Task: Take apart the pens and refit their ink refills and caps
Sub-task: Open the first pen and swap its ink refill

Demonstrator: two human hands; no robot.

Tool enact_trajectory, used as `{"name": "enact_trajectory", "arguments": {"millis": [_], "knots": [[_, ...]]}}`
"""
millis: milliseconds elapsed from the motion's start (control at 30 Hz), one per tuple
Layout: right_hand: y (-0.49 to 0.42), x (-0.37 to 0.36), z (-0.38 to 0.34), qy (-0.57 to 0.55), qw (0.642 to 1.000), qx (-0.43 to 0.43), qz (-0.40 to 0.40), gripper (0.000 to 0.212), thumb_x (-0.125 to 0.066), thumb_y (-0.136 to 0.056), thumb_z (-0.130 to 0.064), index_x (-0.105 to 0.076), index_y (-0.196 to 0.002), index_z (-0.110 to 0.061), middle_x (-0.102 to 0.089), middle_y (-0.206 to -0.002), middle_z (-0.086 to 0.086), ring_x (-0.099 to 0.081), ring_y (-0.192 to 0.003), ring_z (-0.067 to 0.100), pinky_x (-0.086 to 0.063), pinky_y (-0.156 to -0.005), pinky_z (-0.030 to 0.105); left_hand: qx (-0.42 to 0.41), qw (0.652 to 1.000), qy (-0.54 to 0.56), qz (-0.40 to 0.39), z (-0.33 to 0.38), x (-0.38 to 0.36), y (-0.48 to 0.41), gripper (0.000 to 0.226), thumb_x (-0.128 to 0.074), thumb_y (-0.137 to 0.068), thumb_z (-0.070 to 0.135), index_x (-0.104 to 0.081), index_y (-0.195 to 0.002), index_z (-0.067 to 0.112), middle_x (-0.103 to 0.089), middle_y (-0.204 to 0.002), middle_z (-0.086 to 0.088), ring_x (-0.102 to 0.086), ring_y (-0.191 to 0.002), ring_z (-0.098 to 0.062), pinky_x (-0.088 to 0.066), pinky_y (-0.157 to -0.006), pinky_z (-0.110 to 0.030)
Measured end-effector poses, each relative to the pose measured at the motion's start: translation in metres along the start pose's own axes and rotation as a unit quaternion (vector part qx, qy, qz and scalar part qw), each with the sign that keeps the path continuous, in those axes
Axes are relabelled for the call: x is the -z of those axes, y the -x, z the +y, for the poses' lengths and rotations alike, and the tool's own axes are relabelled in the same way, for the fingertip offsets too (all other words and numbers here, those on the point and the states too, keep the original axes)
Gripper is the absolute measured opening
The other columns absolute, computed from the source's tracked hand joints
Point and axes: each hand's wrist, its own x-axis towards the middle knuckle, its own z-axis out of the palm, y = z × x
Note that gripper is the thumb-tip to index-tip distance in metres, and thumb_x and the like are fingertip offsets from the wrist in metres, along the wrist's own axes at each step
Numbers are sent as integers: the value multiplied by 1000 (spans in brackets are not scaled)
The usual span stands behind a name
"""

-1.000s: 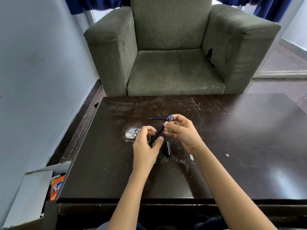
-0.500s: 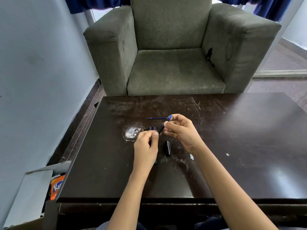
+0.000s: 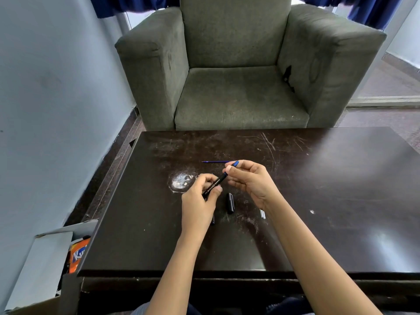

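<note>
A black pen barrel [image 3: 214, 184] with white lettering runs diagonally between both hands above the dark table [image 3: 318, 201]. My left hand [image 3: 202, 201] grips its lower end, and my right hand [image 3: 248, 180] pinches its upper end, where a blue tip piece [image 3: 235, 164] sticks out. A thin blue ink refill [image 3: 214, 161] lies on the table just beyond my right hand. A black pen cap [image 3: 230, 203] lies between my wrists. Another dark pen part [image 3: 212, 220] shows under my left wrist. A small clear piece [image 3: 262, 214] lies by my right forearm.
A white scuffed patch [image 3: 180, 181] marks the table left of my hands. A grey-green armchair [image 3: 238, 71] stands behind the table. An open cardboard box [image 3: 52, 258] with an orange packet [image 3: 77, 255] sits on the floor at the lower left, by the wall.
Half a second ago my left hand covered the barrel's lower end with fingers curled over it; now the barrel shows its lettering again between thumb and fingers. My right hand has barely moved.
</note>
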Motion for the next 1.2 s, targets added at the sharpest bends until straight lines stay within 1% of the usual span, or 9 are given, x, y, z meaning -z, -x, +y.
{"name": "enact_trajectory", "arguments": {"millis": [133, 267, 467, 633, 800, 900, 967, 1067, 1200], "knots": [[-1, 0, 2, 14, 1000, 0, 2, 4, -71, -82, -10, -69, -81, -14, -71, -75, 0, -65, -65, 9, -55, -69, 23, 9, 1000, 10, -11, 4, -1, 2, 13, -59, -92, 29, -65, -104, 26, -67, -87, 13, -63, -78, 2, -48, -71, -12], [-3, 1, 3, 23, 1000, 0, 6, 7, -74, -80, -13, -68, -82, -12, -70, -75, 4, -63, -62, 9, -54, -66, 22, 24, 999, 18, -15, 5, -2, 1, 24, -47, -98, 28, -69, -101, 18, -72, -82, 9, -61, -55, 0, -48, -59, -11], [-4, 0, 5, 14, 1000, -10, 15, 24, -77, -75, -22, -61, -84, -7, -65, -70, 6, -59, -56, 8, -52, -61, 20, 6, 1000, 14, 12, 5, 1, 1, 13, -68, -86, 29, -65, -97, 25, -66, -85, 15, -63, -77, 0, -47, -69, -8], [-3, -1, 5, 40, 999, -15, 14, 23, -75, -79, -23, -59, -82, -7, -63, -70, 8, -57, -56, 9, -51, -63, 23, 22, 999, 12, -25, 5, 0, 3, 22, -50, -97, 31, -70, -97, 21, -72, -80, 11, -62, -55, 0, -49, -60, -13], [0, -4, 4, 54, 998, -17, 16, 27, -74, -77, -33, -57, -71, -13, -61, -69, 6, -56, -61, 11, -51, -68, 26, 5, 1000, -4, 3, 6, 1, 1, 11, -66, -87, 30, -67, -96, 23, -63, -79, 21, -61, -79, 7, -46, -68, -5], [0, -3, 2, 10, 999, -32, -35, 33, -69, -76, -35, -67, -97, -9, -70, -97, 9, -64, -80, 13, -54, -85, 32, 1, 1000, -12, -2, 5, 1, 0, 19, -60, -92, 31, -69, -102, 17, -69, -87, 14, -62, -82, 6, -43, -70, -2], [0, 1, 1, -29, 996, -37, -71, 29, -62, -88, -19, -66, -115, -9, -70, -113, 11, -67, -91, 17, -53, -92, 34, -3, 1000, -30, -7, 4, 0, 0, 25, -54, -95, 30, -70, -107, 16, -72, -93, 10, -62, -83, 2, -40, -71, 0], [1, 2, 1, -43, 996, -32, -65, 25, -55, -92, 0, -66, -113, -6, -72, -108, 12, -70, -93, 18, -57, -84, 28, -3, 999, -45, 2, 3, 1, -1, 27, -54, -95, 30, -70, -111, 15, -73, -98, 5, -64, -87, -5, -40, -71, 0], [2, -5, 3, -30, 999, -27, -8, 14, -63, -88, -5, -70, -99, -6, -75, -92, 8, -72, -79, 14, -58, -70, 22, -2, 999, -51, 19, 2, 1, -1, 27, -61, -92, 28, -70, -113, 14, -73, -103, 2, -65, -96, -9, -42, -78, -7]]}}
